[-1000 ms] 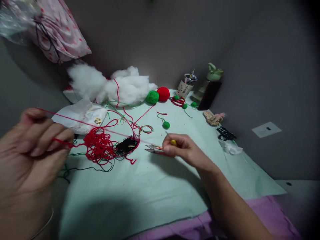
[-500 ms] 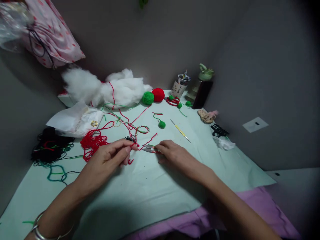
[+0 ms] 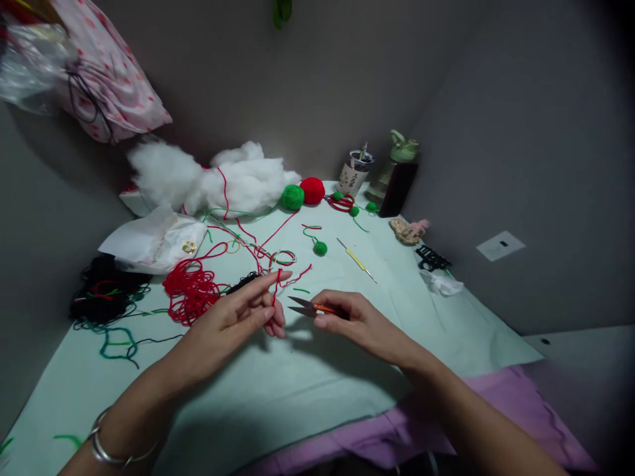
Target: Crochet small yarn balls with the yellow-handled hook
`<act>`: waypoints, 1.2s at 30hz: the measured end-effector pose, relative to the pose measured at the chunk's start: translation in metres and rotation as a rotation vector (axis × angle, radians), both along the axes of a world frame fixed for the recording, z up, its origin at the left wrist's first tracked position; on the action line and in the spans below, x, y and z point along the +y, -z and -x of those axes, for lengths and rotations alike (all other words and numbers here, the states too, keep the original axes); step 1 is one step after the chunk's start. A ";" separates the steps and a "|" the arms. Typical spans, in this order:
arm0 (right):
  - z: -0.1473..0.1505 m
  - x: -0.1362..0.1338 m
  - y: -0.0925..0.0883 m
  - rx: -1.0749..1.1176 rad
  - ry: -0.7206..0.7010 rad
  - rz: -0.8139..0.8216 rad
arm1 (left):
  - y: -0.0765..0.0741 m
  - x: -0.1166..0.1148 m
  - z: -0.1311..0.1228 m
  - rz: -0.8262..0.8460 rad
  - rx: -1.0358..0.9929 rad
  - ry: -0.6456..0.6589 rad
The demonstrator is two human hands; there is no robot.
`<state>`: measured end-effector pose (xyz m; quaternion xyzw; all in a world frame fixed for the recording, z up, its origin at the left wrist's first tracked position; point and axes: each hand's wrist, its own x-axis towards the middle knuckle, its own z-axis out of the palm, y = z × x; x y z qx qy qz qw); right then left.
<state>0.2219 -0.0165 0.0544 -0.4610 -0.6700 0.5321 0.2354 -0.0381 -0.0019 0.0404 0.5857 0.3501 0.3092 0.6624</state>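
Note:
My left hand (image 3: 248, 314) holds a strand of red yarn (image 3: 276, 289), which runs over the stretched index finger and down to the thumb. In my right hand (image 3: 350, 317) is a pair of small scissors (image 3: 303, 307) with orange-red handles. Their blades are parted and point left toward the yarn, a short way from it. A loose piece of red yarn (image 3: 300, 274) lies just beyond my left fingertip. Behind my left hand rests a tangled heap of red yarn (image 3: 191, 291), with some black yarn (image 3: 245, 283) beside it.
White stuffing (image 3: 248, 185), a green yarn ball (image 3: 292, 197) and a red yarn ball (image 3: 312, 191) sit at the back. A yellow-handled crochet hook (image 3: 356, 260) lies to the right. Red-handled scissors (image 3: 341, 203), a pen cup (image 3: 354, 173) and a bottle (image 3: 389, 178) stand or lie farther back.
My right hand has lifted the small scissors off the cloth, blades now parted. My left hand has straightened its index finger and raised the red strand.

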 end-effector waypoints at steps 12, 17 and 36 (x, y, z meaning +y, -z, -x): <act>0.009 0.009 0.011 0.193 0.005 0.152 | -0.001 -0.001 -0.008 0.132 0.038 0.084; -0.018 0.015 0.007 -0.289 0.001 -0.121 | 0.005 0.005 0.004 0.049 0.275 0.127; 0.020 0.053 0.030 -0.606 -0.134 -0.606 | 0.002 0.005 0.004 -0.028 0.156 -0.060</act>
